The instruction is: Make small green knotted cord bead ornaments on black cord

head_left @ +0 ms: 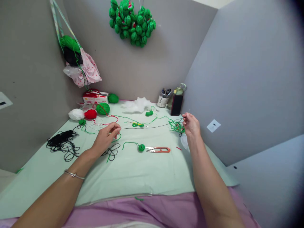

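Note:
A thin strand of black yarn [144, 128] stretches across the table from hand to hand. At its left end my left hand [106, 136] is closed in a pinch on it. My right hand [191, 124] pinches the other end at the right; a tiny glint shows just past its fingertips, too small to name. Below my left hand lie loose loops of black yarn and a piece of green yarn [120, 137]. Between the hands, nearer to me, a small green crocheted ball [141, 148] with a yarn tail touches the tips of orange-handled thread snips [158, 149].
At left lie a black yarn tangle [62, 139] and white, red [90, 114] and green yarn balls. White stuffing [137, 105], a pen cup [163, 98] and a dark phone [176, 105] stand at the back. Green scraps [177, 126] lie beside my right hand. Grey walls enclose the table.

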Tool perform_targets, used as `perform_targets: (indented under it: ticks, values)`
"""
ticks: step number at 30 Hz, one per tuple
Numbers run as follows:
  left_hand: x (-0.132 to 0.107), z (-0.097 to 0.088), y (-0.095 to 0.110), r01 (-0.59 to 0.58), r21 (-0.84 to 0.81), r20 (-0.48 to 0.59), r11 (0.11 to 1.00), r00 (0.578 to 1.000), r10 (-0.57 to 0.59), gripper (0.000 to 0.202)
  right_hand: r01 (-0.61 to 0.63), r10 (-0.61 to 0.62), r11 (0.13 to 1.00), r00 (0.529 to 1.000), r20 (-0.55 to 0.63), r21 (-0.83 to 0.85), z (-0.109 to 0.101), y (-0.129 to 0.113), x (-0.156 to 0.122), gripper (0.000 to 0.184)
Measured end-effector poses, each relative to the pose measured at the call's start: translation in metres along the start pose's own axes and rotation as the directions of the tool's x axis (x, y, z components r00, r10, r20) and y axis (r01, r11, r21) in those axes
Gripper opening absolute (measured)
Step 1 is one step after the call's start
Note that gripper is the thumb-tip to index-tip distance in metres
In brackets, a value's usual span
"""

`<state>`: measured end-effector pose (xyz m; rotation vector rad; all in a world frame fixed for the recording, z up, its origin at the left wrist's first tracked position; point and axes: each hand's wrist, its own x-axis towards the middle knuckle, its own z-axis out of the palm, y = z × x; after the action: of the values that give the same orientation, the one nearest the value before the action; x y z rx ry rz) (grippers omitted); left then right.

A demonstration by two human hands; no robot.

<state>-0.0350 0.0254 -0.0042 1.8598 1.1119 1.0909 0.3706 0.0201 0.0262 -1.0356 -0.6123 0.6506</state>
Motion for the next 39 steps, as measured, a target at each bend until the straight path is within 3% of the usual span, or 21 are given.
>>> perform_targets:
  ticks: [4, 7, 10, 14, 16, 18, 20, 23, 25, 28, 30, 33, 39]
  values:
    - [-0.005, 0.006, 0.01, -0.017, -0.023, 0.02, 1.0, 1.0, 0.017, 0.021, 0.012, -0.008, 0.996, 0.999, 0.05, -0.085, 0.013, 0.001, -0.011, 0.026]
    - [-0.013, 0.017, 0.019, -0.066, -0.049, 0.082, 0.997, 0.994, 0.069, 0.019, 0.003, 0.044, 0.987, 0.956, 0.289, -0.158, 0.041, 0.006, -0.045, 0.025]
    - [-0.021, 0.029, 0.024, -0.189, -0.044, 0.166, 0.981, 0.967, 0.193, 0.019, -0.038, 0.192, 0.966, 0.765, 0.615, -0.254, 0.075, 0.014, -0.098, 0.025]
    - [-0.026, 0.035, 0.025, -0.24, -0.039, 0.157, 0.97, 0.957, 0.243, 0.02, -0.201, 0.42, 0.906, 0.534, 0.734, -0.373, 0.101, 0.029, -0.155, 0.031]
    - [-0.025, 0.032, 0.026, -0.223, -0.018, 0.087, 0.975, 0.971, 0.224, 0.02, -0.26, 0.464, 0.886, 0.475, 0.748, -0.385, 0.104, 0.035, -0.166, 0.034]
    - [-0.023, 0.03, 0.026, -0.192, 0.002, 0.023, 0.981, 0.981, 0.192, 0.021, -0.266, 0.454, 0.89, 0.477, 0.752, -0.369, 0.103, 0.036, -0.166, 0.033]
    - [-0.021, 0.029, 0.025, -0.117, -0.033, 0.018, 0.993, 0.993, 0.117, 0.024, -0.213, 0.414, 0.91, 0.518, 0.749, -0.356, 0.101, 0.034, -0.161, 0.029]
    - [-0.019, 0.03, 0.025, 0.119, -0.234, 0.165, 0.965, 0.983, -0.081, 0.03, -0.059, 0.315, 0.932, 0.621, 0.718, -0.357, 0.1, 0.029, -0.156, 0.023]
    - [-0.018, 0.032, 0.027, 0.278, -0.416, 0.291, 0.866, 0.943, -0.162, 0.033, 0.021, 0.248, 0.934, 0.681, 0.689, -0.357, 0.1, 0.027, -0.155, 0.021]
    - [-0.017, 0.034, 0.029, 0.408, -0.642, 0.387, 0.649, 0.903, -0.186, 0.029, 0.024, 0.205, 0.946, 0.725, 0.658, -0.322, 0.101, 0.028, -0.157, 0.02]
    - [-0.015, 0.034, 0.029, 0.452, -0.712, 0.412, 0.537, 0.889, -0.202, 0.024, 0.009, 0.194, 0.954, 0.745, 0.638, -0.301, 0.101, 0.032, -0.158, 0.02]
    - [-0.014, 0.033, 0.028, 0.474, -0.751, 0.416, 0.46, 0.88, -0.228, 0.022, 0.028, 0.165, 0.959, 0.756, 0.634, -0.283, 0.099, 0.038, -0.161, 0.018]
    - [-0.015, 0.029, 0.024, 0.449, -0.82, 0.397, 0.356, 0.893, -0.212, 0.026, 0.243, 0.013, 0.925, 0.748, 0.664, -0.292, 0.096, 0.042, -0.167, 0.015]
